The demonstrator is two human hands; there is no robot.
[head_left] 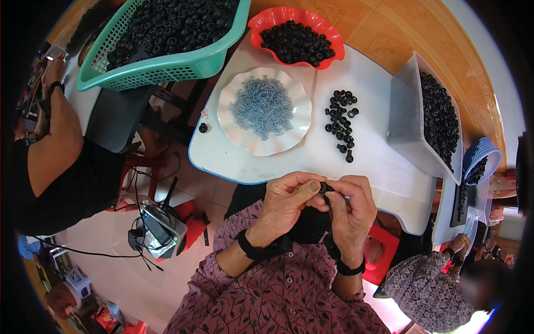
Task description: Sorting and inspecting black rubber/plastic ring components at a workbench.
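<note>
Our left grip (285,205) and right grip (354,214) are both pinched on a small black part (324,188) by the near edge of the table (378,147); with fingertips alone holding it, it could slip floorward (100,222).

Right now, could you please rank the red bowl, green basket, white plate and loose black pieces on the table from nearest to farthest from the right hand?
From the right hand, in the head view:
1. Loose black pieces, just ahead.
2. White plate, ahead and left.
3. Red bowl, beyond the plate.
4. Green basket, far left.
</note>
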